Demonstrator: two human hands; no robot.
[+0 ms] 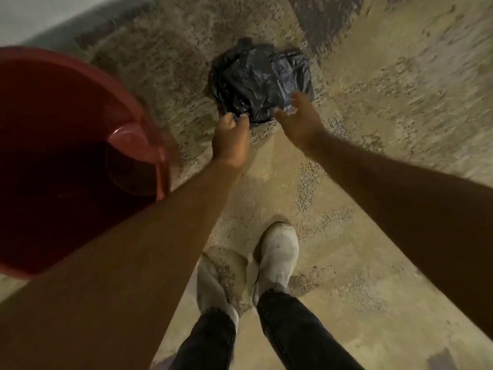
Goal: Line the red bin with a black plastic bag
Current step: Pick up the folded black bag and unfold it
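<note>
A crumpled black plastic bag (260, 81) lies folded on the speckled floor ahead of me. My left hand (232, 141) reaches down to its near left corner, fingers curled and pinching the bag's edge. My right hand (300, 118) is at the bag's near right corner, fingers spread and touching the plastic without closing on it. The red bin (149, 140) stands at my left, its round mouth facing up and its dark inside showing no liner. My left forearm passes just beside its rim.
My two feet in white shoes (277, 255) stand on the terrazzo floor below the bag. A pale wall (32, 14) runs along the far left behind the bin. Bare floor spreads to the right.
</note>
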